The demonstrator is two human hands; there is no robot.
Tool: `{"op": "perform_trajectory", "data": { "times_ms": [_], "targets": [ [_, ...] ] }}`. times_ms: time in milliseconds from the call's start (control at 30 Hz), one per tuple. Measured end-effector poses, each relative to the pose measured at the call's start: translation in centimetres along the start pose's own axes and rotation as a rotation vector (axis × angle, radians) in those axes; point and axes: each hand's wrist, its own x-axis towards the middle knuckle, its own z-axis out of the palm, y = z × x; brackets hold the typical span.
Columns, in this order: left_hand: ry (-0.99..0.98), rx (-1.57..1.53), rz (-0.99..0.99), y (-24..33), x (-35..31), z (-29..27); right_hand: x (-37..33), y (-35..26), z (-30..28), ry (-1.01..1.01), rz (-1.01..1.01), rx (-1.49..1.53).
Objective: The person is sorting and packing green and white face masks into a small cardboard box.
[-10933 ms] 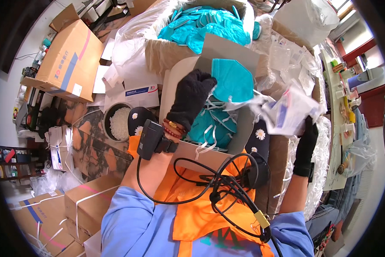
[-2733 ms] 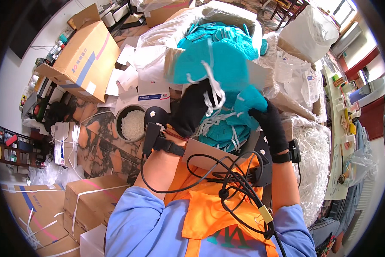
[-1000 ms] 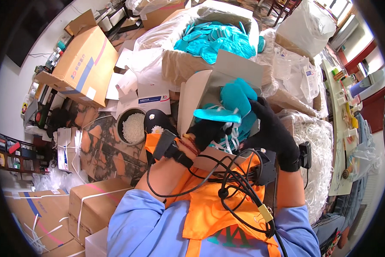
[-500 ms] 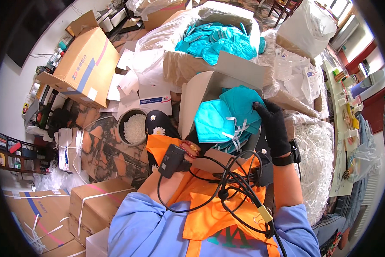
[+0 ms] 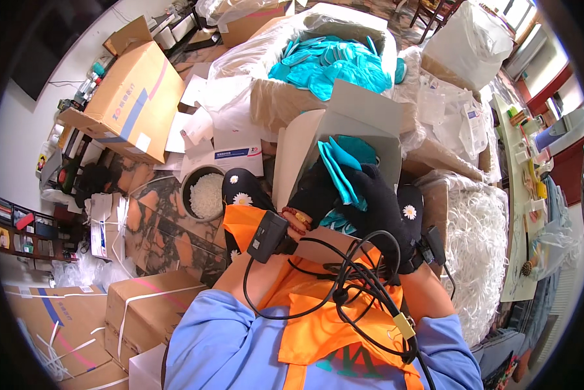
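Note:
My black-gloved left hand (image 5: 313,190) and black-gloved right hand (image 5: 375,198) are close together over an open grey-white carton (image 5: 298,149) at my lap. Between them, a few folded teal face masks (image 5: 336,170) stand nearly edge-on, and both hands are closed on them. My left fingertips are partly hidden behind the masks. More teal masks lie inside the carton, some showing behind my hands and some below them. The carton's far flap (image 5: 360,107) stands up. Black cables (image 5: 344,279) hang across my orange apron, below the hands.
Beyond the carton is a large plastic-lined box (image 5: 266,104) heaped with teal masks. A box of white straps (image 5: 470,253) stands on the right. To the left are a bowl of white bits (image 5: 206,195) and a tall brown carton (image 5: 133,97). Strapped cartons (image 5: 152,305) sit lower left.
My right hand has moved left and down from the carton's right side onto the masks. The masks have turned from lying face-up with straps showing to nearly edge-on.

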Motion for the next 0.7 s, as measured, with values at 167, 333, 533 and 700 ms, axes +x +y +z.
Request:
{"op": "perform_trajectory", "data": {
  "times_ms": [167,333,533,700],
  "targets": [
    [-0.02,-0.067,-0.132,2.4,1.5,-2.3,1.2,3.4,-3.4,0.107,0.303,0.573],
    [-0.372,-0.259,-0.058,3.4,4.2,-3.5,2.5,5.1,-5.2,0.016,0.245,0.685],
    [-0.433,-0.591,-0.224,2.6,2.7,-1.5,3.3,4.6,-3.6,0.217,0.222,0.842],
    [-0.105,-0.747,-0.347,5.2,3.6,-0.5,2.5,3.9,-1.6,0.407,0.195,0.899]
  ]
}}
